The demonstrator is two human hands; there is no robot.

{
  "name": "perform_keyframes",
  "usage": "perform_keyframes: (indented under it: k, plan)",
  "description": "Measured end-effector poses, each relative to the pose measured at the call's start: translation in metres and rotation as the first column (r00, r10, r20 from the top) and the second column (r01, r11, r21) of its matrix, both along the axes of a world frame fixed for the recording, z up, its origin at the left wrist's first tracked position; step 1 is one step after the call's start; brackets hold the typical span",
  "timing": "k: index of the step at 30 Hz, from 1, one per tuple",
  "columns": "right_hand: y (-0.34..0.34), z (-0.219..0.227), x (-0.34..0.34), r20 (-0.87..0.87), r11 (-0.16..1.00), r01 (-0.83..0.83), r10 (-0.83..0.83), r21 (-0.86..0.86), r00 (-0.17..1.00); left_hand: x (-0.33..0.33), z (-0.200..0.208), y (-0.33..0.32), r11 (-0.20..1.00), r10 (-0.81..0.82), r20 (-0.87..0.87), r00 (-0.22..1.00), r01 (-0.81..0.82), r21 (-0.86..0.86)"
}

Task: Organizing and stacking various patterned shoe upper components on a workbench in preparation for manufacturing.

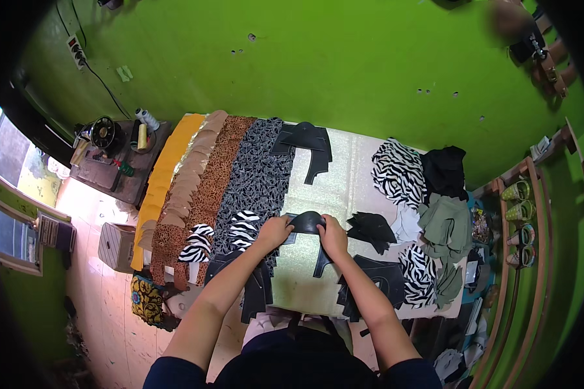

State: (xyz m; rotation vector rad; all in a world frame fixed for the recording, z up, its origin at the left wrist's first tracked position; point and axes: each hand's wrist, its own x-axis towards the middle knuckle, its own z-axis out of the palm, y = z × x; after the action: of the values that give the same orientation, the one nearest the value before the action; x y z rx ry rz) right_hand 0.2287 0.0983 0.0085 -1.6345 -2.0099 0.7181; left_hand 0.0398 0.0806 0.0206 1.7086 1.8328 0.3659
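Both of my hands hold a black, curved, leather-like cut piece point(307, 223) over the middle of the table. My left hand point(276, 232) pinches its left end, and my right hand point(333, 235) grips the right end. Under and around it lie more dark cut pieces, one strip point(322, 261) hanging down beside my right hand. Left of my left hand sit zebra-striped pieces point(244, 230) on rows of grey-black patterned pieces point(252, 175). A small stack of black pieces point(372, 229) rests to the right of my right hand.
The table point(353, 168) carries leopard-print point(227, 155), tan and yellow pieces point(165, 194) at left. Zebra, black and olive piles point(444, 223) lie at right. A sewing machine point(104, 133) stands far left; a wooden rack with sandals point(519, 211) lines the right wall.
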Motion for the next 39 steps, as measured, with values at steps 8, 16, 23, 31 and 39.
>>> perform_keyframes:
  k: [8, 16, 23, 31, 39]
  plan:
    - [-0.016, -0.011, -0.003, 0.226, 0.925, 0.117, -0.208, 0.361, 0.952, 0.005, 0.0, -0.003, 0.966, -0.108, -0.225, 0.968, 0.155, 0.207]
    - [0.017, 0.004, 0.005, 0.173, 0.97, 0.072, -0.032, -0.232, 0.984, 0.002, 0.002, 0.022, 0.885, -0.276, -0.326, 0.904, 0.371, 0.282]
    - [0.103, 0.04, 0.008, -0.483, 0.843, -0.145, -0.149, -0.519, 0.863, -0.031, 0.037, 0.1, 0.969, -0.245, 0.224, 0.943, 0.232, 0.083]
    - [0.191, 0.004, -0.058, -0.393, 0.964, 0.266, -0.234, 0.026, 0.889, -0.05, 0.031, 0.195, 0.904, 0.063, 0.178, 0.982, -0.132, 0.406]
    - [0.198, -0.011, -0.079, 0.014, 0.93, 0.16, -0.174, 0.332, 0.985, -0.061, -0.015, 0.211, 0.848, 0.122, -0.109, 0.987, -0.046, 0.528]
